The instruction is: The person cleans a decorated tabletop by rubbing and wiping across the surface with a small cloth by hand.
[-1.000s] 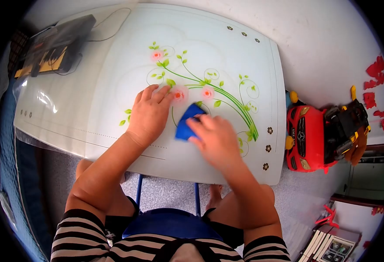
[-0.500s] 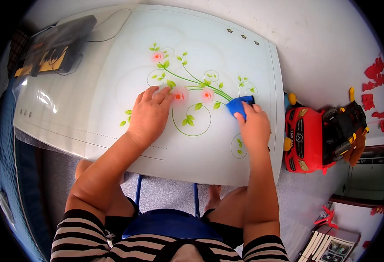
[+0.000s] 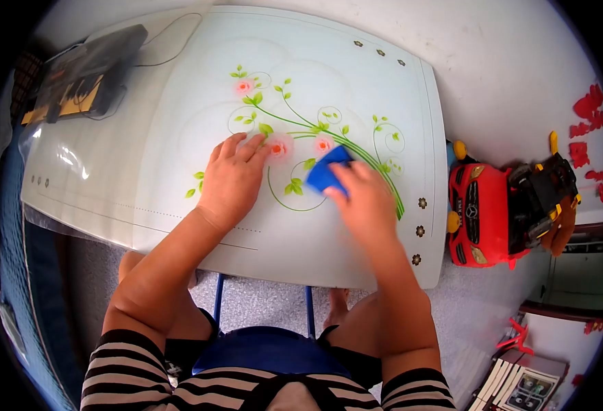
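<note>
A white tabletop (image 3: 294, 250) printed with pink flowers and green vines lies in front of me. My left hand (image 3: 231, 177) rests palm down on it, fingers stretched out and holding nothing, its fingertips beside a printed pink flower (image 3: 278, 148). In my right hand (image 3: 370, 205), slightly blurred, is a blue cloth (image 3: 327, 172), folded and pinched between thumb and fingers. The cloth lies on the table over part of the printed vine, just below the smaller flower (image 3: 323, 144). The palm side of the right hand is hidden.
A keyboard (image 3: 75, 96) under clear plastic, with a cable, occupies the table's far left. Right of the table stands a red toy car (image 3: 483, 214) with a black toy (image 3: 545, 188) on it. Books (image 3: 514, 387) lie at lower right. A blue stool (image 3: 267, 353) is beneath me.
My right hand has moved left across the table with the blue cloth, from the vine's right side toward the middle, uncovering printed stems. My left hand has stayed in place.
</note>
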The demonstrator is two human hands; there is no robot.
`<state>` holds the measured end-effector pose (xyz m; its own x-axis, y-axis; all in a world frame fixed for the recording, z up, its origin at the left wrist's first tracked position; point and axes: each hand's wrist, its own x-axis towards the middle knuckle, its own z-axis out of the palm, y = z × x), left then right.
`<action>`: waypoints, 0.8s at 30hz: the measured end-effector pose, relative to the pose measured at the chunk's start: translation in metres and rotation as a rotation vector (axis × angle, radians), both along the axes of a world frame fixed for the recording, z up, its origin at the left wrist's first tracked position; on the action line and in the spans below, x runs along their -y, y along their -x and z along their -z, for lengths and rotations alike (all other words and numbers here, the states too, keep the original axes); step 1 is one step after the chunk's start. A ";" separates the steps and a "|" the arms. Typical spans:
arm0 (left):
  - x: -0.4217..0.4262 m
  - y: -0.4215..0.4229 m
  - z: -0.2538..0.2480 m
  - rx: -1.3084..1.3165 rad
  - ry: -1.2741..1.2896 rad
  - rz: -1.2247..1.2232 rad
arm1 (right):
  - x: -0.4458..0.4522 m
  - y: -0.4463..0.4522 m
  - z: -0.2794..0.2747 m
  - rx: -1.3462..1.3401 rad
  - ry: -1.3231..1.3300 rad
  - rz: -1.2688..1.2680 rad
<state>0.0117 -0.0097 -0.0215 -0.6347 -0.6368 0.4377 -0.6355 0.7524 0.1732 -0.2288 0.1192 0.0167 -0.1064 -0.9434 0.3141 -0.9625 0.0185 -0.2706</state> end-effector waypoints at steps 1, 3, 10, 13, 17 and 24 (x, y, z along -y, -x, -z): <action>0.000 0.000 -0.001 0.009 -0.012 -0.002 | 0.002 0.017 0.005 -0.003 0.001 -0.004; 0.000 0.000 -0.001 0.014 -0.021 -0.007 | 0.008 0.038 0.009 -0.077 0.002 0.268; -0.009 0.005 0.005 0.094 0.060 -0.038 | 0.013 0.014 0.016 -0.180 0.121 0.113; -0.012 0.006 0.001 0.113 0.039 -0.016 | 0.008 -0.022 0.007 -0.067 0.120 -0.105; -0.033 0.006 -0.006 0.061 -0.079 0.122 | -0.003 -0.042 -0.003 0.057 0.065 -0.295; -0.044 0.007 -0.001 0.076 -0.018 0.130 | 0.008 0.049 0.006 -0.107 0.006 0.220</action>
